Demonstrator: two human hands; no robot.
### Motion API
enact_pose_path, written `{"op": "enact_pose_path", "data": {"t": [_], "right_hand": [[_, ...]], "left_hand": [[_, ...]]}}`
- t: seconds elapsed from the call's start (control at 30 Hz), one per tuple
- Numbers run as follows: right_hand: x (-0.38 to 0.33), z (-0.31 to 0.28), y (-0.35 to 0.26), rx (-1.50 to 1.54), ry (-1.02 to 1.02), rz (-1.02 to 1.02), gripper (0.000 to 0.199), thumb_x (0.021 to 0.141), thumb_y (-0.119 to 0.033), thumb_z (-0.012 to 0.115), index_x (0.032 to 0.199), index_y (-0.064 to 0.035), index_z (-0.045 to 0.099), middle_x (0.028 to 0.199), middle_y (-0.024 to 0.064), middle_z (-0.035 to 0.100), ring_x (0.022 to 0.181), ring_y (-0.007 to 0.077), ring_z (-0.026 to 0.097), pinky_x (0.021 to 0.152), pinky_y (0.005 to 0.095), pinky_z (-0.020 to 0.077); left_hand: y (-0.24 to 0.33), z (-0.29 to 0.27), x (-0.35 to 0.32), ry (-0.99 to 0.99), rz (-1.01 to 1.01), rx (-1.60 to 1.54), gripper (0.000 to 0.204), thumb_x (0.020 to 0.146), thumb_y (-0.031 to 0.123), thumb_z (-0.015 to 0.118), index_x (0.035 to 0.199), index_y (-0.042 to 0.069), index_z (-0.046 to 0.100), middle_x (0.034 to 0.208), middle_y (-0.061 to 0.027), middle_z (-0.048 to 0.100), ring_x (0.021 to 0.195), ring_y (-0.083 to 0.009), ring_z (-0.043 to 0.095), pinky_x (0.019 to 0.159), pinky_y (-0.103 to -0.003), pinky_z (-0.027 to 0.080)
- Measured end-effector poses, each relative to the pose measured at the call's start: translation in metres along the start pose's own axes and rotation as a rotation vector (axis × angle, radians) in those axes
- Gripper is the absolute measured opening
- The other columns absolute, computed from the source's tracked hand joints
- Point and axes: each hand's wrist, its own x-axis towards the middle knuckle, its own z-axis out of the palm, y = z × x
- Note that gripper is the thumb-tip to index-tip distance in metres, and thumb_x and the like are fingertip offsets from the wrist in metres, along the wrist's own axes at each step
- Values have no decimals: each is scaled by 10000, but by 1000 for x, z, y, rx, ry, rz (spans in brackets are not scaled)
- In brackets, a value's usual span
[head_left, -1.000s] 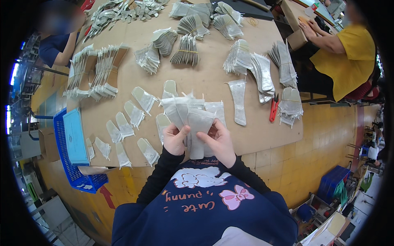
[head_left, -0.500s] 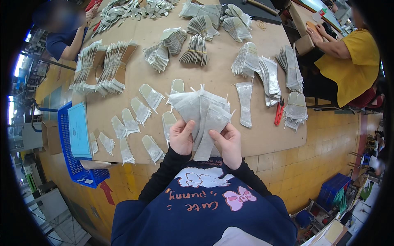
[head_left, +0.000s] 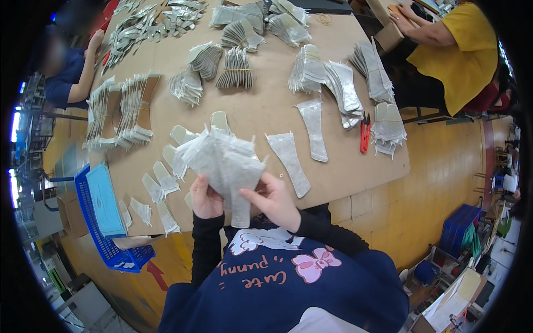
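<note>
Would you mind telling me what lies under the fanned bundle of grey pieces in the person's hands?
Under the bundle, held by the left hand and right hand, the brown table shows around it, with flat pieces beside it. Whatever lies directly beneath is covered.

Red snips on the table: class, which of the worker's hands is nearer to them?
Right. The right hand is on the stack's side facing the red snips; the left hand holds the far side.

Brown table point(head_left: 261, 105) bears grey insole stacks point(head_left: 236, 69), red snips point(head_left: 365, 133).
</note>
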Motion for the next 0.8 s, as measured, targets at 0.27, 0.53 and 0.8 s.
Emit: {"op": "enact_pose_path", "data": {"t": [0.27,0.53,0.8], "right_hand": [[5,5,6,68,-53,80,304,864,-63,648,1123,59,544,953,99,657,829,119,640,713,248,506],[2,-8,-3,-15,81,-78,394,809,-39,707,1158,40,542,1050,94,637,904,141,620,794,272,503],[-1,-27,-27,238,266,-51,427,798,0,684,1191,37,521,1094,92,615,982,166,595,874,307,467]], "left_hand": [[-10,-15,-6,137,129,-19,250,943,172,567,982,-67,626,1025,-138,657,926,-190,633,837,-323,496],[-25,12,3,72,31,267,184,893,117,637,992,-37,654,948,-78,672,840,-121,608,765,-255,475],[-15,32,18,-63,38,7,439,999,322,433,1268,-20,490,1148,-164,609,1028,-223,609,902,-365,490]]}}
